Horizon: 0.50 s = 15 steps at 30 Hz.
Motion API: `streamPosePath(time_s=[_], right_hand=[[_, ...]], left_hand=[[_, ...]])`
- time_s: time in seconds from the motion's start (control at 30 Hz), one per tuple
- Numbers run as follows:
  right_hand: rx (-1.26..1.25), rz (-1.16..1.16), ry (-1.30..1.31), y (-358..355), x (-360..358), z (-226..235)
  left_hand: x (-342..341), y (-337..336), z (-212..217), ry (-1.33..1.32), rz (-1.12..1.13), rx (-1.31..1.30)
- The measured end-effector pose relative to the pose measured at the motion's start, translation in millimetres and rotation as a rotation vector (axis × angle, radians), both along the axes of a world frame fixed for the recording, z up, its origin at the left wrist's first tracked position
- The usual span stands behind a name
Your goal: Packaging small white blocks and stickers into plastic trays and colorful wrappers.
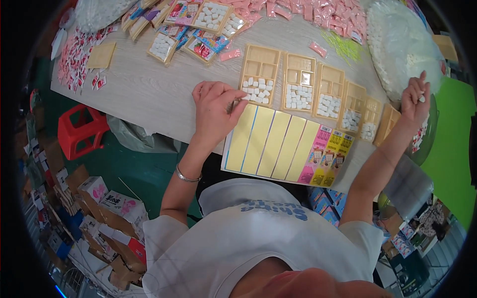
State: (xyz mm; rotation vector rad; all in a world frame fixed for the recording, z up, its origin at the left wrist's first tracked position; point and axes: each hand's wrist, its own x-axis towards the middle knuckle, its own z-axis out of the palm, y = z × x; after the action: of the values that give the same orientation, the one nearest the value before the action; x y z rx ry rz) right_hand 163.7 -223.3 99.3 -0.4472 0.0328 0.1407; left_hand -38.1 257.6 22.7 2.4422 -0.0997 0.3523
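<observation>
My left hand (pixel 214 107) rests on the wooden table (pixel 144 94), fingers curled, its tips touching the near-left corner of the first tan plastic tray (pixel 259 74) that holds white cubes. A row of several such trays (pixel 328 92) runs to the right. Below them lies a strip of yellow cards (pixel 271 144), with colourful printed cards (pixel 328 159) at its right end. My right hand (pixel 415 97) is raised at the far right beside a big clear bag of white cubes (pixel 402 47), pinching a small white piece.
Pink sachets (pixel 318 12) are heaped at the top. Filled trays and printed cards (pixel 198 30) lie at top centre, red-and-white sachets (pixel 74 59) at left. A red stool (pixel 79 129) and cardboard boxes (pixel 114 223) stand on the floor at left. A green surface (pixel 452 154) is at right.
</observation>
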Motion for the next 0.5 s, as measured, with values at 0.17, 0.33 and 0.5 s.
streamPosePath(time_s=[0.17, 0.33, 0.5], right_hand=[[0.152, 0.268, 0.266, 143, -82, -45], [-1.137, 0.376, -0.130, 262, -134, -74], [-1.940, 0.096, -0.704, 299, -146, -62]], left_hand=[[-10, -10, -5, -0.087, 0.051, -0.045], [-9, -9, -16, -0.121, 0.050, -0.069], [-3, -5, -24, -0.221, 0.043, -0.029]])
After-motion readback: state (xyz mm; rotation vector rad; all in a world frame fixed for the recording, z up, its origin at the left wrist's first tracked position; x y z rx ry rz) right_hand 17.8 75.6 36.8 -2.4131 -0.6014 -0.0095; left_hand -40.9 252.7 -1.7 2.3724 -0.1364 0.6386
